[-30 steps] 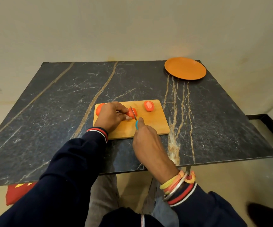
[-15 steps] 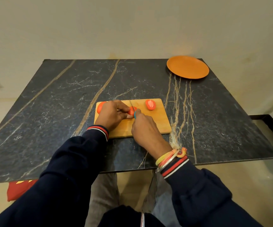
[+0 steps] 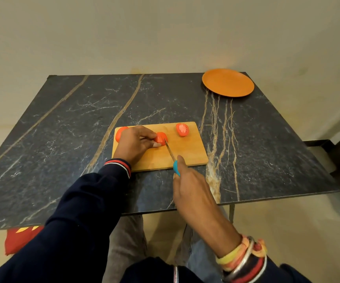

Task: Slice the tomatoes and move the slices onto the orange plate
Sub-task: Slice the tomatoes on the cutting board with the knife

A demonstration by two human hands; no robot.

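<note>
A wooden cutting board (image 3: pixel 185 152) lies on the dark marble table. My left hand (image 3: pixel 134 142) pinches a tomato piece (image 3: pixel 162 138) on the board's middle. My right hand (image 3: pixel 191 186) grips a knife (image 3: pixel 170 151) by its blue handle, and the blade tip touches the right side of that piece. A cut tomato half (image 3: pixel 182 129) lies face up at the board's far right. Another tomato (image 3: pixel 120 132) shows partly behind my left hand at the board's left end. The orange plate (image 3: pixel 228 82) sits bare at the table's far right corner.
The dark marble table (image 3: pixel 62 129) runs wide to the left and right of the board. A wall stands right behind its far edge. A red cushion (image 3: pixel 20 240) lies on the floor under the near left edge. My knees sit under the near edge.
My right hand has pulled back toward me, drawing the knife along the tomato piece, after pushing forward half a second ago. My left hand has stayed on the piece.
</note>
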